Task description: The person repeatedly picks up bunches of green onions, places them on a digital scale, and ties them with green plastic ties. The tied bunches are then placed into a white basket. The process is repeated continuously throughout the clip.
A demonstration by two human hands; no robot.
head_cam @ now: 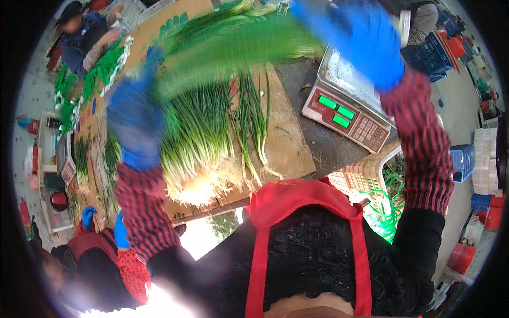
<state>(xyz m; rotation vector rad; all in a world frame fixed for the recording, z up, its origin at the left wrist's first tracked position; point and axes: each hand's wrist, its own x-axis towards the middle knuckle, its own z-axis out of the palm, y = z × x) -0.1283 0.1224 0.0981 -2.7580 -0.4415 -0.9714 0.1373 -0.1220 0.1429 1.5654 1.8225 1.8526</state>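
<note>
My left hand (135, 115), in a blue glove, is at the left end of a bundle of green onions (238, 55) that is blurred by motion. At the bundle's upper right my right hand (358, 43), gloved in blue too, is over the metal pan (346, 75) of a digital scale (346, 115). Blur hides how the fingers of both hands lie. Below the bundle, more green onions with roots (199, 135) lie side by side on cardboard, and a few loose stalks (254, 127) lie to their right.
Cardboard (294, 155) covers part of the dark tabletop (290, 79). A plastic crate (358, 179) stands below the table edge at right. Other people are at the upper left (83, 39) and lower left (95, 270). A second scale (68, 171) is at far left.
</note>
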